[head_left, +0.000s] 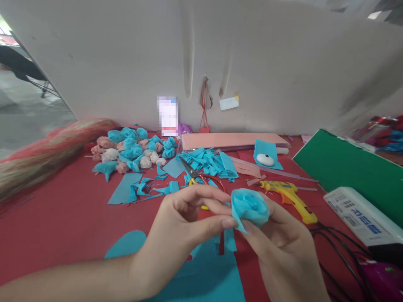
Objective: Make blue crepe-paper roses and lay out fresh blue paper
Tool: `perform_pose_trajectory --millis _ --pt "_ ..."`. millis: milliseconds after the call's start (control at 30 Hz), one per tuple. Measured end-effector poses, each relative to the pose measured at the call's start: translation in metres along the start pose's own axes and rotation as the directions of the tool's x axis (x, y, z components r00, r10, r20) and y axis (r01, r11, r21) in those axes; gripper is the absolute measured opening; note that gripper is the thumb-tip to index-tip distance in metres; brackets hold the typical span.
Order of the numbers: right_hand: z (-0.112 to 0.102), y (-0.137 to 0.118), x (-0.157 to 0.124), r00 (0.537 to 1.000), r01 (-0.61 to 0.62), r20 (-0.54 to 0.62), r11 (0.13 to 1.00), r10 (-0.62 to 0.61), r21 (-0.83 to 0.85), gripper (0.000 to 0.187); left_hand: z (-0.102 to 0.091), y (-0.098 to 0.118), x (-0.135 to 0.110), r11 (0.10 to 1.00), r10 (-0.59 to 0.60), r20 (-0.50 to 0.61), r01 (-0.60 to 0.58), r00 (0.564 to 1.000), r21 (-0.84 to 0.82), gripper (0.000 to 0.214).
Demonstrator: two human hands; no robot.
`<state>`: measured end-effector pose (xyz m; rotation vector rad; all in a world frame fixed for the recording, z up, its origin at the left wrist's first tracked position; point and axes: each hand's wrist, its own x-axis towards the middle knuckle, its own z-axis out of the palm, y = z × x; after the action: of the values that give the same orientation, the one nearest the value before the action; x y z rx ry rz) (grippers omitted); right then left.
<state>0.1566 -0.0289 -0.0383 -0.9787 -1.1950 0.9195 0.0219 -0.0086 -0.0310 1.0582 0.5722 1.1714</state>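
Between my two hands is a blue paper flower (251, 206), its rolled petals facing up toward me. My right hand (283, 247) grips its base from the right, the thumb pressed on the front. On the other side, my left hand (192, 222) pinches the flower's left edge between thumb and fingers. Beneath my hands lies a large sheet of blue paper (201, 279) on the red table cover (72, 235). Scissors (191, 168) with red and yellow handles lie just beyond my left hand, partly hidden by it.
Blue, pink and white paper flowers (132, 147) are heaped at the back left, beside blue scraps (204, 161). A yellow glue gun (291, 195) lies to the right, near black cables (343, 245) and a white box (362, 214). Pink paper (233, 139) lies against the wall.
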Motion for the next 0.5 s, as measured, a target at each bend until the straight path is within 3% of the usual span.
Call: perform_pose_trajectory --millis 500 --pt "0.0018 -0.0001 -0.0026 0.999 -0.04 -0.006 0.999 0.04 0.025 0.011 0.0015 -0.0037 0.0002 1.0 0.015 -0.022 -0.014 1.0 0.019 0.014"
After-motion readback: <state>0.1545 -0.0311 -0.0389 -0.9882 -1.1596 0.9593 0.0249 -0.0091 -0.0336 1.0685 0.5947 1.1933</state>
